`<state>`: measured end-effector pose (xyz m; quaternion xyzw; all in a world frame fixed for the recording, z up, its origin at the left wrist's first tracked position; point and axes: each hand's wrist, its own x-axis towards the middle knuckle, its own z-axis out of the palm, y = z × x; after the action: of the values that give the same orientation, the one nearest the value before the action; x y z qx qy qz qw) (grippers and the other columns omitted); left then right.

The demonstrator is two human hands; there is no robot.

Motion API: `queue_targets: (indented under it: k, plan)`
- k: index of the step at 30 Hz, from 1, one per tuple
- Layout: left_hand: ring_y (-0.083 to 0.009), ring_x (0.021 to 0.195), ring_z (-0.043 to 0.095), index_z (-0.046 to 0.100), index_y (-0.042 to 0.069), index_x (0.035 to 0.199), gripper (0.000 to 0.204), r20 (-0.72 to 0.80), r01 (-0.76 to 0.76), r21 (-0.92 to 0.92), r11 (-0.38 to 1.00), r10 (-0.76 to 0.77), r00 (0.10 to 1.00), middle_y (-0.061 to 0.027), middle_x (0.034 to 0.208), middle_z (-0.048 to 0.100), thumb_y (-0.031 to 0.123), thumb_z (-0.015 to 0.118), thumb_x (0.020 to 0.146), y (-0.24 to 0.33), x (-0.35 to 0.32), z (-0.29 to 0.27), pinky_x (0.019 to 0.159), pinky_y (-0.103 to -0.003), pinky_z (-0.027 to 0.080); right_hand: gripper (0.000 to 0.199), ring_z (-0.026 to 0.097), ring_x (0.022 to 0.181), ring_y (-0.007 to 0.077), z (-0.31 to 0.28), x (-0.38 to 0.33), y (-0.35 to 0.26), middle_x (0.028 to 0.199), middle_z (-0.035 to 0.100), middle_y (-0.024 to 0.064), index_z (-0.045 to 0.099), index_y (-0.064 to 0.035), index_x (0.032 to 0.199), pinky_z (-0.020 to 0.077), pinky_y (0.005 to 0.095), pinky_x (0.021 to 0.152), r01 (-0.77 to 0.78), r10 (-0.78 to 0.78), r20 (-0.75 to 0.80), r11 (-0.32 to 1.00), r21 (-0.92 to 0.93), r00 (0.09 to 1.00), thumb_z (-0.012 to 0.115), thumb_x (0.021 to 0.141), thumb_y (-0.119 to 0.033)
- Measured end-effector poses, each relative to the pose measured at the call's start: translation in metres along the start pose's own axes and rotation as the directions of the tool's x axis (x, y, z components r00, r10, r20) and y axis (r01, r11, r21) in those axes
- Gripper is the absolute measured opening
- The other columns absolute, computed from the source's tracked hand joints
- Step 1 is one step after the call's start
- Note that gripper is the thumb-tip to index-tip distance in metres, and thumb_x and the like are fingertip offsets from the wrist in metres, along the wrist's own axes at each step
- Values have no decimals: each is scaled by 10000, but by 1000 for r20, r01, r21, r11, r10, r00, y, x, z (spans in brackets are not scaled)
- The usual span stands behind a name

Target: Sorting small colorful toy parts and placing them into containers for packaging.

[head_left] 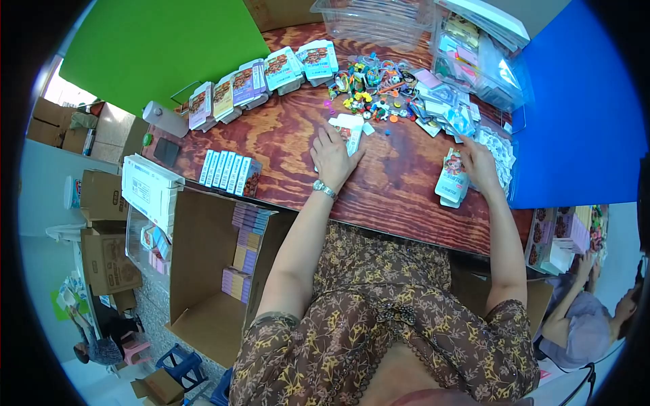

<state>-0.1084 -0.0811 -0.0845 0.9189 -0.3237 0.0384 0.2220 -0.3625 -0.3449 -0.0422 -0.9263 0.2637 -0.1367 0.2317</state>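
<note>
My left hand (330,157), with a metal watch at its wrist, lies over a small white printed carton (351,128) on the table. Its fingers and thumb hold the carton against the wood, and the palm hides part of it. My right hand (479,162) is open, its index finger stretched toward a clear bluish packet (460,122) at the edge of a heap of cards (437,101). Whether the fingertip touches the packet I cannot tell. Below this hand lies a stack of flat printed cartons (451,183). Small colourful toys (372,84) are heaped beyond my hands.
Stacks of flat cartons (244,84) curve along the far left. Filled cartons (227,172) stand in a row at the left front edge. White paper pieces (500,155) are piled right. Clear bins (481,61), a bottle (164,118) and an open cardboard box (196,257) surround the workplace.
</note>
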Motion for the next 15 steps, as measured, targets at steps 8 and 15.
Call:
queue_targets:
  k: [8, 15]
  plan:
    - [-429, 1241, 461, 187, -73, 1522, 1146, -285, -121, -350, 929, 17, 958, -265, 1378, 425, 139, 892, 645, 20, -20, -19, 1067, -468, 401, 458, 593, 1167, 356, 18, -8, -88, 1285, 614, 177, 580, -73, 1352, 481, 421, 982, 281, -278, -182, 960, -10, 943, 664, 902, -75]
    - [-411, 1169, 519, 229, -35, 1517, 1053, -186, -138, -612, 779, 28, 982, -248, 1315, 488, 41, 831, 657, 67, -60, -38, 993, -467, 454, 408, 631, 1147, 338, 44, -25, -157, 1341, 586, 174, 683, -103, 1222, 547, 400, 914, 509, -459, -349, 859, 61, 817, 761, 822, -80]
